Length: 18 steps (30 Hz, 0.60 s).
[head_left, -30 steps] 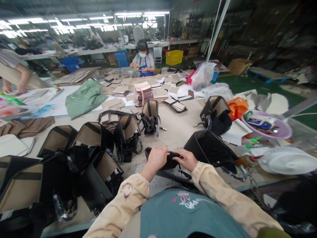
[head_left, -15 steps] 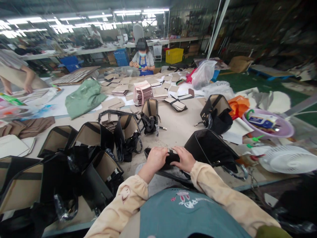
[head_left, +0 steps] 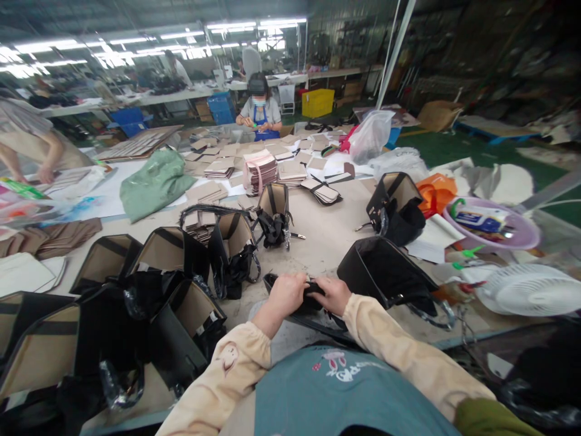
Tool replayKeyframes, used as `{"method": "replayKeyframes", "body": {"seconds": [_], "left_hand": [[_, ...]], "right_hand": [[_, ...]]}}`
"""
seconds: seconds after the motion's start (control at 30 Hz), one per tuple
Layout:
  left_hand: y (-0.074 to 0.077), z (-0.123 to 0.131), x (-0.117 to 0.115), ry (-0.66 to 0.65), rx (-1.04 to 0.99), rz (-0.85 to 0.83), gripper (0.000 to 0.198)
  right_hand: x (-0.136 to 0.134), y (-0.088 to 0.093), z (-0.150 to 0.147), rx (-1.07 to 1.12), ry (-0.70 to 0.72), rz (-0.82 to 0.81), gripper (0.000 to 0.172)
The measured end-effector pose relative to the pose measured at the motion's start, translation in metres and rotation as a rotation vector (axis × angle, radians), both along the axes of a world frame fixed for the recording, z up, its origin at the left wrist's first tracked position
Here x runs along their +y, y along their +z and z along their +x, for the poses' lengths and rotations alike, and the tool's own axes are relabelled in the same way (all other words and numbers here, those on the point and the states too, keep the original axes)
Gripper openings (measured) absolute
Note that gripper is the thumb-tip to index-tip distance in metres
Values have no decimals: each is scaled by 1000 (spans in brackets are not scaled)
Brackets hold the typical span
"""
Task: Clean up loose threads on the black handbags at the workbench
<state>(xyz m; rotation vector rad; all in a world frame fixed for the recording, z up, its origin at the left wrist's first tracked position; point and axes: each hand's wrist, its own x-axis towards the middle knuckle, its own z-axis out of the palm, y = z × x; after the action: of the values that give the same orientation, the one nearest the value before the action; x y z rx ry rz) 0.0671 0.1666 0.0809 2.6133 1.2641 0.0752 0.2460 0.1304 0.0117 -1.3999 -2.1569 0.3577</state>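
Directly in front of me a black handbag [head_left: 313, 324] lies on the worktable, partly hidden under my hands. My left hand [head_left: 287, 295] has its fingers curled over the upper edge of the bag. My right hand [head_left: 333, 295] pinches that same edge from the other side, close to the left fingertips. Just to the right rests another black handbag [head_left: 381, 269], tipped with its dark opening towards me. Straight ahead stands a small black bag [head_left: 273, 209] with a beige inner panel, and a similar bag [head_left: 233, 242] is left of it.
Several unfinished black bags [head_left: 158, 251] crowd the table's left side. A white fan [head_left: 521, 289] and a purple basin [head_left: 508, 236] stand at the right. Beyond lie stacked panels [head_left: 259, 171] and a green plastic bag [head_left: 154, 181]. A co-worker [head_left: 259, 112] sits across the table.
My right hand has shifted slightly left, closer to my left hand, and its fingers are more bent over the bag's edge. My left hand stays nearly in place.
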Motion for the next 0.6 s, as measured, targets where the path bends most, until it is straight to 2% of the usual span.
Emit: {"method": "replayKeyframes", "body": {"seconds": [0.17, 0.6], "left_hand": [[1, 2, 0, 37, 14, -26, 19], [5, 3, -4, 75, 12, -36, 19]], "right_hand": [[5, 11, 2, 55, 35, -61, 32], [10, 22, 9, -6, 174, -120, 38]]}}
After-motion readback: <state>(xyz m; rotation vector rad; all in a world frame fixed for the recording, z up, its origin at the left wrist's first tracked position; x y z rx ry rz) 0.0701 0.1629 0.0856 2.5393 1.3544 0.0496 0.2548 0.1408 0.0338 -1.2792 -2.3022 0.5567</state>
